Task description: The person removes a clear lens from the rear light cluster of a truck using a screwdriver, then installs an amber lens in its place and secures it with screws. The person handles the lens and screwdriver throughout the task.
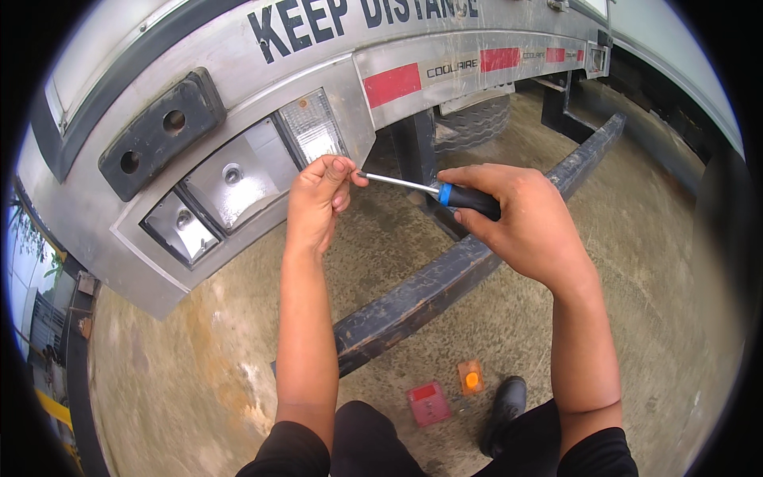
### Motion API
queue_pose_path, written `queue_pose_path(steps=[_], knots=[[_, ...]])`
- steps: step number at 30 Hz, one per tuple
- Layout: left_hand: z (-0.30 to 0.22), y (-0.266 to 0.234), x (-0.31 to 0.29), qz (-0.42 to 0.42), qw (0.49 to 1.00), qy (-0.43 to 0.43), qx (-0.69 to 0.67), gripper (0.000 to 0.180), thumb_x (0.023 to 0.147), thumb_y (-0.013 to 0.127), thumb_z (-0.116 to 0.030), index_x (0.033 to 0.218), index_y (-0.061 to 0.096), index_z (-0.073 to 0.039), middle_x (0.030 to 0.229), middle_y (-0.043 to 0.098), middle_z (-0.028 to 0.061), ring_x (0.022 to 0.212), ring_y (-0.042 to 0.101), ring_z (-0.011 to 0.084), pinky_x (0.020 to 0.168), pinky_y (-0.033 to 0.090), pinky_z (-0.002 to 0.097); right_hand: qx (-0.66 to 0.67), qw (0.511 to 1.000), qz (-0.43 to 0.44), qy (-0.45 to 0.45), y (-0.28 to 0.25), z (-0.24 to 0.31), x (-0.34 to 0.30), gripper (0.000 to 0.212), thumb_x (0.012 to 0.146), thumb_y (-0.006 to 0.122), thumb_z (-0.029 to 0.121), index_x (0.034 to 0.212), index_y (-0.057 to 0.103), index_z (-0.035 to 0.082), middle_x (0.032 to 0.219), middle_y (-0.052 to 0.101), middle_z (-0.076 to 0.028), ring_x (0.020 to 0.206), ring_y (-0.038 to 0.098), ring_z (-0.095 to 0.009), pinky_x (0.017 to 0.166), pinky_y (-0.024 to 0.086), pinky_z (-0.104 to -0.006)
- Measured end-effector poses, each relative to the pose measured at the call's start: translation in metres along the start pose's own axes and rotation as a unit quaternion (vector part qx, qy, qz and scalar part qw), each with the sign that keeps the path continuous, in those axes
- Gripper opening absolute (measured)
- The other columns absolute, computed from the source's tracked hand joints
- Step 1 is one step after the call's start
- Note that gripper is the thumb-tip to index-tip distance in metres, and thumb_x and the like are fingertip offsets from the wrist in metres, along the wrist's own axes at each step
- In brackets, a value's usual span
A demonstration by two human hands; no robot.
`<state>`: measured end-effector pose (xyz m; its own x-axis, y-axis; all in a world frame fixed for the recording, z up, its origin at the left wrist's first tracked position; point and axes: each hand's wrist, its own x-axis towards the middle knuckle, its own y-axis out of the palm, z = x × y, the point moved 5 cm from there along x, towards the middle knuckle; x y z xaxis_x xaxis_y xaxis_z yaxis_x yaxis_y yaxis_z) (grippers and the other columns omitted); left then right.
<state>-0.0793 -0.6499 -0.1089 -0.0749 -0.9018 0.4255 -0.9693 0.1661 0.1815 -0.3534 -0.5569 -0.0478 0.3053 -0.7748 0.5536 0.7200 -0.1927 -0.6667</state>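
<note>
Clock centred on the view.
- Small lamp housing (191, 237), 9 o'clock: uncovered.
- Large lamp housing (258, 167), 10: uncovered.
- Clear lens (311, 126), 11: fitted.
- Left hand (315, 195), between 10 and 11: fingertips pinched together at the screwdriver's tip; contents, cannot tell.
- Screwdriver (445, 193), between 1 and 2: tip toward 10.
- Red lens (430, 407), between 5 and 6: on floor.
- Orange lens (470, 380), 5: on floor.
- Right hand (520, 215), near 3: wrapped around the screwdriver's handle.
- Status, judged: two lenses off; two housings left unlensed.
</note>
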Motion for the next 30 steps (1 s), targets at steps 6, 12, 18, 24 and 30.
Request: queue_pose_path(steps=[6,12,18,24,30], knots=[[0.008,0.008,0.000,0.020,1.000,-0.001,-0.009,0.033,0.110,0.067,-0.036,0.105,0.070,-0.004,0.093,0.075,0.0119,0.060,0.045,0.0045,0.057,0.035,0.0210,-0.004,1.000,-0.008,-0.017,0.002,-0.005,-0.001,0.041,0.085,0.079,0.002,0.125,0.078,0.005,0.110,0.079,-0.017,0.094,0.077,-0.033,0.085,0.060,-0.0404],[0.013,0.011,0.001,0.026,0.998,-0.005,-0.053,0.031,0.108,0.069,-0.035,0.105,0.072,-0.004,0.093,0.078,0.0162,0.059,0.045,0.0039,0.056,0.038,0.0202,0.001,1.000,0.002,0.015,-0.003,-0.014,-0.001,0.039,0.086,0.076,0.004,0.125,0.078,0.005,0.110,0.079,-0.017,0.094,0.078,-0.032,0.084,0.060,-0.0400],[0.016,0.008,0.001,0.000,1.000,-0.013,-0.025,0.030,0.109,0.069,-0.035,0.105,0.070,-0.005,0.095,0.078,0.0144,0.060,0.045,0.0040,0.056,0.037,0.0203,-0.001,1.000,0.006,0.017,0.006,-0.017,-0.001,0.039,0.087,0.077,0.007,0.126,0.078,0.005,0.110,0.079,-0.017,0.093,0.078,-0.031,0.084,0.060,-0.0406],[0.022,0.005,0.003,-0.010,0.998,-0.030,-0.059,0.032,0.110,0.067,-0.038,0.106,0.069,-0.006,0.103,0.076,0.0142,0.060,0.044,0.0036,0.057,0.038,0.0203,0.002,1.000,-0.006,-0.004,0.010,-0.013,-0.002,0.039,0.087,0.077,0.007,0.125,0.078,0.006,0.110,0.079,-0.017,0.092,0.077,-0.033,0.084,0.060,-0.0414],[0.024,0.007,0.001,0.009,0.987,-0.048,-0.150,0.033,0.110,0.067,-0.039,0.107,0.070,-0.006,0.110,0.077,0.0194,0.059,0.044,0.0033,0.055,0.038,0.0201,-0.007,1.000,-0.013,0.011,0.009,-0.012,-0.002,0.038,0.087,0.077,0.009,0.125,0.078,0.007,0.107,0.078,-0.017,0.089,0.076,-0.034,0.081,0.059,-0.0423]])
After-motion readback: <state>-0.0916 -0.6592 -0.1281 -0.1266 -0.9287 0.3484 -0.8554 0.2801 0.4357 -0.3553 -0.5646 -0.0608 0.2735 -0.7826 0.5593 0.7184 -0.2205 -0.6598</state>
